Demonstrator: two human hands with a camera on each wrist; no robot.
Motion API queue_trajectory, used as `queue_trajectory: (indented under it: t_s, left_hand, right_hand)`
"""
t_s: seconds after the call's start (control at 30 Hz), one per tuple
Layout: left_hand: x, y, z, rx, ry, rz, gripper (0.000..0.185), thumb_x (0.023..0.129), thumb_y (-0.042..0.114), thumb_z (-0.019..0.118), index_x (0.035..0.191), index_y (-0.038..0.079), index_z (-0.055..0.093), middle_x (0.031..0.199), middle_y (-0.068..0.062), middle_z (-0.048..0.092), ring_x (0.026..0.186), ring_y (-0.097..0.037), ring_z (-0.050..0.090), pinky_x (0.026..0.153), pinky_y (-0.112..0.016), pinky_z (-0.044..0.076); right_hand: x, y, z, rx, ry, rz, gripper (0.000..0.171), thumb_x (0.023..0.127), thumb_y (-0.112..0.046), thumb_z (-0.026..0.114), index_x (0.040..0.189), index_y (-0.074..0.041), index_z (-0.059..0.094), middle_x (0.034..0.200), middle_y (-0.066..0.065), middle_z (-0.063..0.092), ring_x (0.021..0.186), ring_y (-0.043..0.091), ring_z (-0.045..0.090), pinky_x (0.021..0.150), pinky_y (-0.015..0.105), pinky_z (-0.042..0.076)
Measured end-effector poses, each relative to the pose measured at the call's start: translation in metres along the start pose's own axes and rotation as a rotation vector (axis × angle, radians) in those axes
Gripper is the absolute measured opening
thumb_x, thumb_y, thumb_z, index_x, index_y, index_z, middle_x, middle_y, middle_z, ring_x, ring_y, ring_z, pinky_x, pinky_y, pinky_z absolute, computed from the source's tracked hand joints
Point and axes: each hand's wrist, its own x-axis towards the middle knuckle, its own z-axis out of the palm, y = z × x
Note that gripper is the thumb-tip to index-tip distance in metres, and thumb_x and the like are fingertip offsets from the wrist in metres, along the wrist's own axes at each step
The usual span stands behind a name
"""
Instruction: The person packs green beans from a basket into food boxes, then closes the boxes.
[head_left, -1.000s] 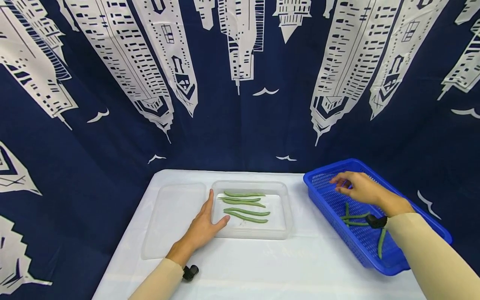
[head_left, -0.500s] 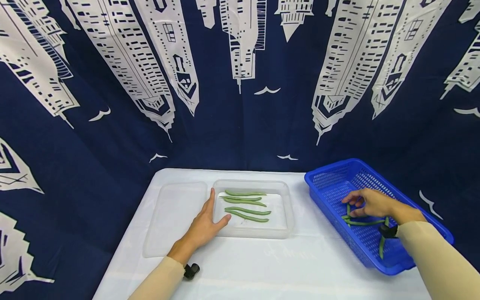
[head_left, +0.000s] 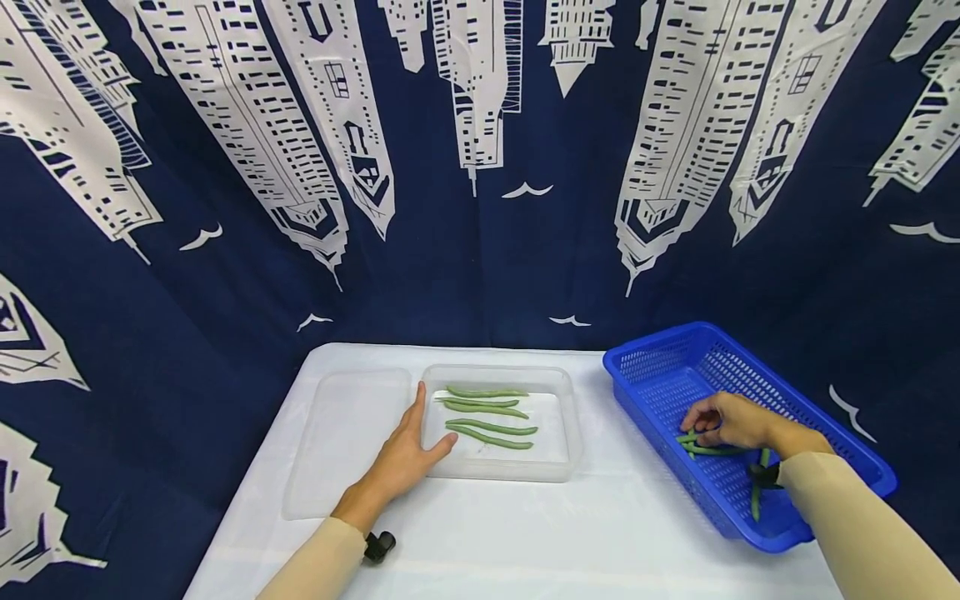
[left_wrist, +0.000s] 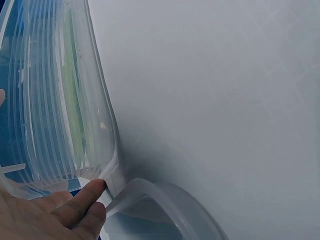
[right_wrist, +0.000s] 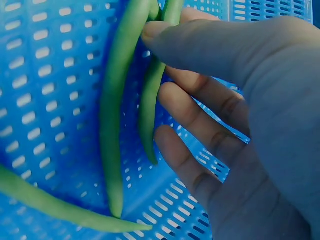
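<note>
Blue plastic basket [head_left: 817,408] sits at the right of the white desk [head_left: 570,533], slotted floor holding several green beans [head_left: 708,450]. Right hand [head_left: 731,421] is inside the basket; in the right wrist view its thumb and curled fingers [right_wrist: 200,107] pinch the tops of two green beans lying side by side, a third bean running across the basket floor below them. One more bean [head_left: 756,500] lies nearer the front corner of the basket, partly behind the sleeve.

Clear plastic container [head_left: 566,417] stands at desk centre, well apart from the basket, with four green beans in a row [head_left: 487,412] on its floor. Its clear lid [head_left: 337,433] lies flat just beside it on the left. Left hand [head_left: 405,458] rests palm-down, fingers straight and together, on the lid against the container's left wall; the left wrist view shows a fingertip touching the container's corner.
</note>
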Motion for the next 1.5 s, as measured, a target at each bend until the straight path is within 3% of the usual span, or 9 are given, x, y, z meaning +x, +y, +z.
queue_trajectory:
  t_s: [0.2, 0.43, 0.6, 0.77, 0.9, 1.1, 1.3, 1.5]
  left_hand:
    - [-0.001, -0.002, 0.002, -0.001, 0.004, -0.002, 0.114, 0.11, 0.058, 0.075, 0.19, 0.027, 0.0, 0.195, -0.019, 0.024, 0.175, -0.053, 0.035, 0.138, -0.076, 0.036]
    - [-0.003, -0.004, 0.002, -0.003, 0.01, 0.0, 0.113, 0.111, 0.057, 0.076, 0.19, 0.028, 0.001, 0.195, -0.018, 0.024, 0.176, -0.052, 0.035, 0.138, -0.076, 0.036]
    - [-0.002, -0.003, 0.003, 0.001, 0.012, 0.005, 0.115, 0.109, 0.062, 0.075, 0.19, 0.028, 0.002, 0.195, -0.019, 0.025, 0.175, -0.052, 0.036, 0.138, -0.075, 0.037]
    - [-0.003, -0.003, 0.003, 0.005, 0.004, -0.009, 0.115, 0.109, 0.063, 0.075, 0.19, 0.029, 0.001, 0.195, -0.019, 0.024, 0.174, -0.054, 0.037, 0.137, -0.076, 0.037]
    - [-0.002, -0.001, 0.002, 0.011, 0.002, -0.005, 0.114, 0.11, 0.061, 0.075, 0.19, 0.029, 0.001, 0.195, -0.019, 0.024, 0.174, -0.054, 0.037, 0.137, -0.076, 0.037]
    - [-0.001, 0.0, 0.004, 0.012, 0.0, 0.002, 0.113, 0.111, 0.057, 0.076, 0.19, 0.029, 0.001, 0.195, -0.019, 0.024, 0.174, -0.054, 0.037, 0.137, -0.076, 0.037]
    - [-0.002, 0.0, 0.004, 0.004, 0.007, 0.008, 0.114, 0.11, 0.058, 0.077, 0.19, 0.027, 0.002, 0.194, -0.02, 0.025, 0.174, -0.054, 0.038, 0.137, -0.077, 0.037]
    - [-0.001, -0.001, 0.004, 0.014, 0.015, 0.013, 0.114, 0.11, 0.059, 0.076, 0.19, 0.025, 0.003, 0.194, -0.02, 0.026, 0.174, -0.054, 0.038, 0.137, -0.075, 0.037]
  right_hand:
    - [0.003, 0.005, 0.004, 0.082, 0.0, -0.037, 0.019, 0.088, 0.015, 0.084, 0.104, 0.005, 0.083, 0.092, 0.003, 0.077, 0.08, -0.001, 0.063, 0.07, 0.02, 0.057]
    - [0.0, 0.011, 0.008, 0.129, 0.0, -0.123, 0.015, 0.091, 0.016, 0.082, 0.102, 0.007, 0.083, 0.089, -0.001, 0.074, 0.08, -0.002, 0.061, 0.067, 0.021, 0.054]
    - [-0.005, 0.011, 0.005, 0.094, 0.029, -0.143, 0.013, 0.094, 0.015, 0.082, 0.103, 0.005, 0.083, 0.09, -0.002, 0.076, 0.08, -0.002, 0.061, 0.067, 0.021, 0.053]
    - [-0.008, 0.006, -0.003, 0.045, 0.06, -0.079, 0.013, 0.099, 0.012, 0.079, 0.107, 0.003, 0.084, 0.094, -0.001, 0.078, 0.082, -0.001, 0.062, 0.072, 0.022, 0.056]
    - [-0.009, -0.001, -0.007, -0.018, 0.128, -0.068, 0.014, 0.101, 0.011, 0.079, 0.108, 0.001, 0.084, 0.095, -0.003, 0.078, 0.085, -0.002, 0.064, 0.075, 0.022, 0.059]
    - [-0.007, -0.012, -0.011, -0.148, 0.268, -0.132, 0.016, 0.099, 0.006, 0.086, 0.107, -0.008, 0.087, 0.097, -0.007, 0.083, 0.088, -0.007, 0.067, 0.075, 0.024, 0.062]
    - [-0.004, -0.027, -0.017, -0.211, 0.329, -0.091, 0.019, 0.101, -0.002, 0.088, 0.113, -0.017, 0.089, 0.102, -0.008, 0.084, 0.093, -0.009, 0.067, 0.081, 0.024, 0.064]
    - [-0.002, -0.044, -0.02, -0.277, 0.414, -0.129, 0.024, 0.101, -0.002, 0.089, 0.116, -0.02, 0.089, 0.1, -0.013, 0.08, 0.095, -0.008, 0.068, 0.079, 0.029, 0.067]
